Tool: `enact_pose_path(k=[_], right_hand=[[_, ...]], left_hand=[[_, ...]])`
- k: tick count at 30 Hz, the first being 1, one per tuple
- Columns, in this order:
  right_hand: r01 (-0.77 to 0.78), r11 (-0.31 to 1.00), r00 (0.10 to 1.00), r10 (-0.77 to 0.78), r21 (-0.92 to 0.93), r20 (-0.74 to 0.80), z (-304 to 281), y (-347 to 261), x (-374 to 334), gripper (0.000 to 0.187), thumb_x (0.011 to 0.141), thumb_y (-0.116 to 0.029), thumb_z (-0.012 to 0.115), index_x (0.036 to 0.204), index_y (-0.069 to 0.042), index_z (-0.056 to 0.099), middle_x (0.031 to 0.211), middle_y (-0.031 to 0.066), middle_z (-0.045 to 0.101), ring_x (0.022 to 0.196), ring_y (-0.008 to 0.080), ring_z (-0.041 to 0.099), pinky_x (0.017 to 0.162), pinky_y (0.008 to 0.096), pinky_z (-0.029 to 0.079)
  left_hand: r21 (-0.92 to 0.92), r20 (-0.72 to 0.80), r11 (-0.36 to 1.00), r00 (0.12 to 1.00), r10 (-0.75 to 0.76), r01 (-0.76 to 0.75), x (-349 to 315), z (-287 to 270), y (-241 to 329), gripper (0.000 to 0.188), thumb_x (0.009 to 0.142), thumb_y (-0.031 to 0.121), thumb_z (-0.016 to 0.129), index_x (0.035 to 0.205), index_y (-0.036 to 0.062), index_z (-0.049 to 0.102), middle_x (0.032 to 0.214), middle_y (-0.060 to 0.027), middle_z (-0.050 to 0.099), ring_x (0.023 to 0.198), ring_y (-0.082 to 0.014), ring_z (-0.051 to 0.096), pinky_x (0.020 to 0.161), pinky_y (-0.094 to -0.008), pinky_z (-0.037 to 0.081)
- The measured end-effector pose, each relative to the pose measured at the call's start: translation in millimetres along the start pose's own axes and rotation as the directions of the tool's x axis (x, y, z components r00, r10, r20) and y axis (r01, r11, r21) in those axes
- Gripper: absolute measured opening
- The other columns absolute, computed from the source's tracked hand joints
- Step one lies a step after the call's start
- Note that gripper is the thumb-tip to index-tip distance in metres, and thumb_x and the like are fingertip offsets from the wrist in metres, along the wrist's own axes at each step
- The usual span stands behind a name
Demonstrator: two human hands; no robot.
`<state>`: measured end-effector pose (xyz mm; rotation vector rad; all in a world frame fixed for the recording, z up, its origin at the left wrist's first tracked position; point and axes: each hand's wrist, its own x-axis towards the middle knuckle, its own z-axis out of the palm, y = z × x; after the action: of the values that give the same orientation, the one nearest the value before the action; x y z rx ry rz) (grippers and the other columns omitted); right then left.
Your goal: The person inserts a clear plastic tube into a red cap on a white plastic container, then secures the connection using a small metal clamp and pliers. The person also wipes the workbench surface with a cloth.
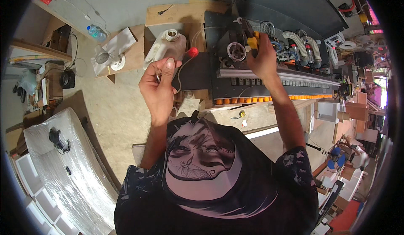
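My left hand (158,87) is raised in front of a whitish plastic jug (167,45) with an uncapped round neck. Its fingers are curled and the thumb presses against them; a small shiny bit shows in the pinch, too little to name. Over the dark machine (219,77), my right hand (265,59) is closed around a yellow-and-black tool (253,40), whose kind I cannot tell. Just left of that hand is a silver-rimmed round opening (236,52) on the machine. A red bulb (192,52) on a thin tube stands beside the jug.
White ribbed hoses (296,45) and wiring fill the machine's right part, under a raised dark cover (290,3). A row of orange blocks (273,99) lines its front edge. Left are a plastic-wrapped stack (71,163), a blue-tinted bottle (96,33) and a board with a white lamp-like piece (102,57).
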<state>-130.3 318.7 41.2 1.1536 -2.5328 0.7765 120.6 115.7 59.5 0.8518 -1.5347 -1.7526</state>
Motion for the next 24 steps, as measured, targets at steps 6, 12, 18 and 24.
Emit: enact_pose_path(k=[6, 12, 18, 24], right_hand=[[-0.021, 0.964, 0.919, 0.123, -0.265, 0.374, 8.2, 14.2, 8.8, 0.053, 0.077, -0.004, 0.07, 0.127, -0.001, 0.051, 0.113, 0.0247, 0.066, 0.106, 0.0474, 0.067, 0.085, 0.0525, 0.058], [0.054, 0.971, 0.957, 0.016, -0.234, 0.288, 10.6, 15.4, -3.0, 0.055, 0.077, -0.001, 0.068, 0.129, -0.003, 0.05, 0.114, 0.0271, 0.065, 0.107, 0.0475, 0.065, 0.087, 0.0534, 0.055], [-0.018, 0.995, 0.999, 0.014, 0.101, 0.04, -2.6, 0.7, 6.5, 0.058, 0.075, -0.001, 0.07, 0.13, -0.002, 0.049, 0.11, 0.0282, 0.066, 0.107, 0.0476, 0.066, 0.086, 0.0535, 0.057], [-0.031, 0.976, 0.935, 0.104, -0.214, 0.34, 8.6, 10.4, -1.2, 0.053, 0.075, 0.0, 0.068, 0.126, 0.0, 0.05, 0.113, 0.0254, 0.065, 0.105, 0.0482, 0.065, 0.088, 0.0522, 0.054]], left_hand=[[-0.025, 0.008, 1.0, 1.0, -0.01, 0.01, -1.2, -2.1, 3.1, 0.035, 0.102, 0.036, 0.069, 0.108, 0.0019, 0.073, 0.097, -0.0076, 0.078, 0.067, -0.0009, 0.056, 0.051, -0.0185, 0.039], [-0.032, -0.021, 0.999, 1.0, -0.008, 0.007, 1.6, -5.6, 7.6, 0.034, 0.103, 0.035, 0.068, 0.107, 0.0019, 0.073, 0.097, -0.0077, 0.078, 0.058, -0.0007, 0.047, 0.05, -0.0191, 0.035], [-0.077, -0.01, 0.997, 1.0, -0.018, 0.017, 0.2, -4.9, 4.3, 0.03, 0.101, 0.031, 0.072, 0.106, 0.0017, 0.07, 0.096, -0.0079, 0.078, 0.052, 0.0014, 0.045, 0.045, -0.0171, 0.035], [-0.064, 0.008, 0.997, 0.999, -0.037, 0.037, -4.1, -5.5, 7.8, 0.03, 0.101, 0.032, 0.072, 0.106, 0.0019, 0.07, 0.097, -0.0076, 0.078, 0.055, 0.0012, 0.047, 0.046, -0.017, 0.036]])
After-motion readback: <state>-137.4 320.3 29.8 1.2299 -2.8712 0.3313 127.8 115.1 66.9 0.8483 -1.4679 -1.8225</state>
